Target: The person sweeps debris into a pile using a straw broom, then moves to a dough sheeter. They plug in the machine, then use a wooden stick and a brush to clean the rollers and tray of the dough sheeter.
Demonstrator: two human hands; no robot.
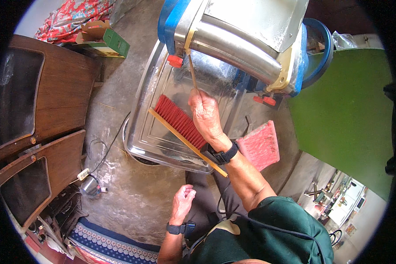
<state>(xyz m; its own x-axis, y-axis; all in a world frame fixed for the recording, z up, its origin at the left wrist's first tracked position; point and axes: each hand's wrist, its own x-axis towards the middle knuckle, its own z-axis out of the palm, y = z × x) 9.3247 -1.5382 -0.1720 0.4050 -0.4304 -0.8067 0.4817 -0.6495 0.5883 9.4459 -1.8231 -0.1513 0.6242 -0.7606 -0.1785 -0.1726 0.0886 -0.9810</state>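
My right hand [204, 114] grips a thin wooden stick [192, 71]. Its far tip meets the cream-coloured end piece [189, 39] beside the steel roller [234, 49] of a blue-sided dough-rolling machine [170, 26]. Under the machine's front is a shiny metal tray [145, 138]. A brush with red bristles [180, 122] and a yellowish wooden back [181, 137] lies slantwise across the tray, partly behind my right wrist. My left hand [182, 201] hangs low in front of my legs, fingers curled in and nothing visible in it.
Wooden cabinets [62, 89] stand at left. A power cable [114, 142] runs over the floor by a metal container [89, 186]. A pink dustpan-like piece [260, 145] is right of the tray, near a green panel [346, 109]. An open green carton [105, 41] sits far left.
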